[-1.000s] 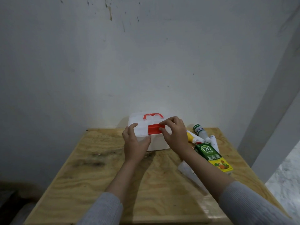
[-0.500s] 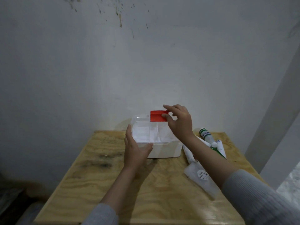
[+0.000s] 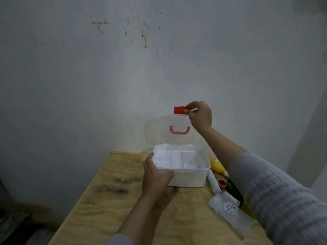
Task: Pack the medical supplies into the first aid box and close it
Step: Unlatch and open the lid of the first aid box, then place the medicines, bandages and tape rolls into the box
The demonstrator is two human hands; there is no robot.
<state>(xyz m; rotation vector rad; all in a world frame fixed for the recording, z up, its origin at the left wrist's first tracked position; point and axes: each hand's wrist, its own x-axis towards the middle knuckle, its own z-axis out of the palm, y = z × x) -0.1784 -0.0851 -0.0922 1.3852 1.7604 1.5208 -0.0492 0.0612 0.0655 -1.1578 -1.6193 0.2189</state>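
The white first aid box (image 3: 191, 178) stands open at the back of the wooden table (image 3: 109, 206). Its clear lid (image 3: 159, 135), with a red handle (image 3: 179, 130), is swung up nearly vertical. My right hand (image 3: 200, 115) pinches the red latch (image 3: 181, 110) on the lid's top edge. My left hand (image 3: 155, 175) grips the box's front left corner. A divided white tray shows inside. To the right of the box lie a yellow tube (image 3: 216, 165), a white tube (image 3: 213, 181), a small red cap (image 3: 222, 183) and a clear packet (image 3: 230, 211), partly hidden by my right arm.
A stained grey wall rises directly behind the table. The table's left edge drops to a dark floor. A dark green box (image 3: 235, 191) peeks out under my right sleeve.
My right hand has lifted the lid by its red latch from shut to nearly upright. My left hand has kept hold of the box's front left corner.
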